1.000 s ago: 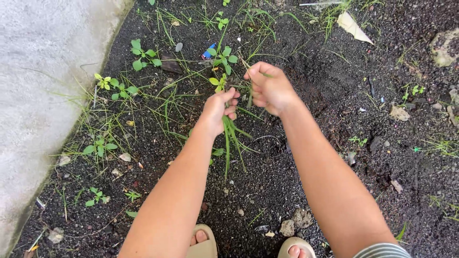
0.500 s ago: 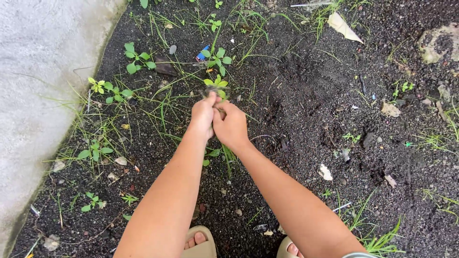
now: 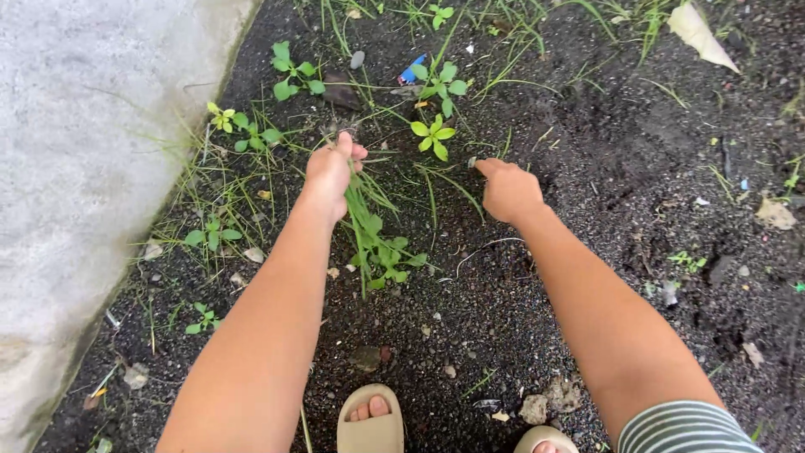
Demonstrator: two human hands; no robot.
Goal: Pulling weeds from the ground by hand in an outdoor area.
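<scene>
My left hand is closed around a bunch of pulled weeds, whose green blades and leaves hang down below the fist over dark soil. My right hand rests low on the soil to the right, its fingertips pinched together beside thin grass blades. Whether a blade is in the pinch I cannot tell. A small yellow-green seedling stands rooted between and just beyond the two hands.
A grey concrete slab borders the soil on the left, with leafy weeds along its edge. Beyond the hands lie more seedlings, a blue wrapper scrap and a dry leaf. My sandalled feet are at the bottom.
The hands were joined at the weed clump; now they are apart. The left hand has lifted left with the bunch, and the right has moved right to the soil.
</scene>
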